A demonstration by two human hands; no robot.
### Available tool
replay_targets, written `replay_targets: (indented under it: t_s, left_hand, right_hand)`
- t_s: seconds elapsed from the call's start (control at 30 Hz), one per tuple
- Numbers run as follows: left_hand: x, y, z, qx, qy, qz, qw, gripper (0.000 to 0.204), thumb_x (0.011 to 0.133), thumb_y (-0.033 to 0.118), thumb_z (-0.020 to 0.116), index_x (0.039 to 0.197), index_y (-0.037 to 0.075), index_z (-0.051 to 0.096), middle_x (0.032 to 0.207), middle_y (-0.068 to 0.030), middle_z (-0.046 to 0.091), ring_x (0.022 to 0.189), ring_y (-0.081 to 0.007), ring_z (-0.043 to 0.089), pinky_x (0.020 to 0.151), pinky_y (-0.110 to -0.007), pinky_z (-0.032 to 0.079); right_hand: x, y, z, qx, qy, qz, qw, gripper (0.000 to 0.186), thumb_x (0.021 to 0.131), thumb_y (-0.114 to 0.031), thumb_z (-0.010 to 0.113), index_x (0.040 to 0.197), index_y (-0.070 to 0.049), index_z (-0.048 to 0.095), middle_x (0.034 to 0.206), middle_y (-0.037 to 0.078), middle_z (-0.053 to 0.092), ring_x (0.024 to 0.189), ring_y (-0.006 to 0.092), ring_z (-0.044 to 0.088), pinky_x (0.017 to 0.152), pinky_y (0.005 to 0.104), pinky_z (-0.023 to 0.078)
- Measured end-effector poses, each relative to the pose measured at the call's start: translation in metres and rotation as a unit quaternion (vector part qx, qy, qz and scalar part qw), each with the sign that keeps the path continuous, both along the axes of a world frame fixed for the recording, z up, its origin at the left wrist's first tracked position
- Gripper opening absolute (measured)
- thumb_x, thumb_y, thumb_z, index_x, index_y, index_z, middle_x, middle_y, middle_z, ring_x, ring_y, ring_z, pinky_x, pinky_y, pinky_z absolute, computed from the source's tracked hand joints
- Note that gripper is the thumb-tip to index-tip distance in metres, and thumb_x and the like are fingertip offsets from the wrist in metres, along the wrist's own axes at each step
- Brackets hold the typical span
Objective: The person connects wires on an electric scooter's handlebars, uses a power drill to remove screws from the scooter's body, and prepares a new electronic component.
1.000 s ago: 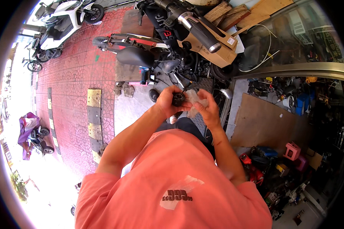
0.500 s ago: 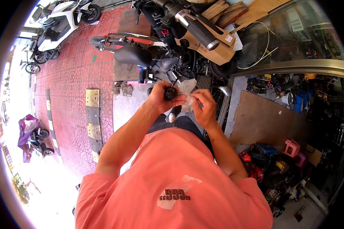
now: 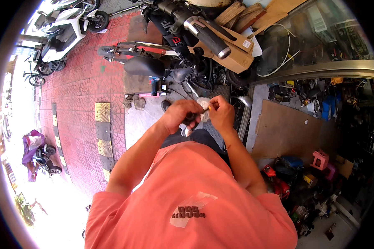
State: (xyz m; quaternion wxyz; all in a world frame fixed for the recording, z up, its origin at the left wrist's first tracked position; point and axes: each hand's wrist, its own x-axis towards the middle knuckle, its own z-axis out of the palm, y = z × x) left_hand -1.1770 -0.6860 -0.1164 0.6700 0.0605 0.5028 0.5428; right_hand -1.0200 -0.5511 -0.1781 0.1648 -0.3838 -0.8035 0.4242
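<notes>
Ahead of my body, my left hand [image 3: 179,117] is closed around a small black round part [image 3: 190,117], with a thin dark stem pointing toward the other hand. My right hand [image 3: 222,114] pinches a small yellow bit [image 3: 210,108] at the end of that stem; its exact kind is too small to tell. Between and behind the fingers hangs a crumpled piece of clear plastic wrap [image 3: 203,102], partly hidden. I cannot tell which hand keeps it there.
A motorbike with a black seat [image 3: 144,66] stands ahead, its handlebar grip [image 3: 207,37] reaching over cardboard [image 3: 232,60]. A blue power tool [image 3: 154,86] lies near it. To the right are a metal-framed glass case [image 3: 316,74], a brown board [image 3: 282,128] and piled parts. Scooters [image 3: 66,35] stand far left.
My left hand has turned over, its fingers now covering more of the black part. My right hand has come to the stem's end, and the plastic wrap shows less.
</notes>
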Motion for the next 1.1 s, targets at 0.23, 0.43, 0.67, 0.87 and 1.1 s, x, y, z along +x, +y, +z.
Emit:
replay_targets:
  t_s: [0.23,0.43,0.67,0.87,1.1]
  left_hand:
    - [0.017,-0.007,0.005,-0.016,0.426,-0.199,0.882,0.037,0.091,0.024,0.064,0.123,0.007,0.073,0.081,-0.0148,0.074,0.067,-0.0245,0.071,0.066,-0.039,0.056]
    - [0.023,-0.019,0.009,0.067,0.537,-0.304,0.784,0.04,0.091,0.027,0.063,0.129,0.015,0.072,0.081,-0.0187,0.073,0.079,-0.0372,0.072,0.075,-0.048,0.056]
    - [0.03,-0.02,-0.011,-0.019,0.643,-0.221,0.733,0.049,0.09,0.031,0.067,0.136,0.011,0.065,0.081,-0.0241,0.072,0.081,-0.0438,0.071,0.073,-0.052,0.055]
    - [0.01,-0.025,-0.019,-0.099,0.386,-0.085,0.913,0.04,0.096,0.029,0.057,0.121,-0.001,0.067,0.081,-0.0137,0.071,0.058,-0.022,0.069,0.055,-0.037,0.054]
    - [0.001,-0.035,-0.032,-0.015,-0.05,0.256,0.965,0.031,0.092,0.022,0.054,0.109,-0.001,0.066,0.09,-0.0125,0.068,0.071,-0.0213,0.067,0.058,-0.036,0.053]
  right_hand:
    - [-0.002,-0.003,-0.007,-0.061,-0.02,0.013,0.998,0.008,0.082,-0.013,0.073,0.085,-0.006,0.069,0.072,0.011,0.073,0.067,0.0289,0.073,0.062,0.0405,0.054]
    - [0.001,-0.003,-0.009,-0.081,-0.045,0.038,0.995,0.013,0.079,-0.015,0.073,0.085,-0.005,0.071,0.074,0.012,0.074,0.067,0.0274,0.073,0.065,0.0385,0.056]
    - [0.001,0.0,-0.009,-0.1,-0.024,0.05,0.993,0.011,0.08,-0.012,0.072,0.086,-0.003,0.071,0.075,0.014,0.074,0.068,0.0276,0.073,0.066,0.0387,0.056]
    - [0.007,-0.008,-0.005,-0.143,-0.023,0.088,0.985,0.013,0.083,-0.013,0.073,0.089,-0.001,0.072,0.079,0.014,0.075,0.071,0.0265,0.075,0.065,0.0375,0.056]
    - [-0.001,-0.024,0.004,-0.115,-0.023,0.081,0.99,0.014,0.083,-0.015,0.074,0.088,-0.002,0.071,0.079,0.014,0.075,0.072,0.027,0.075,0.066,0.0379,0.056]
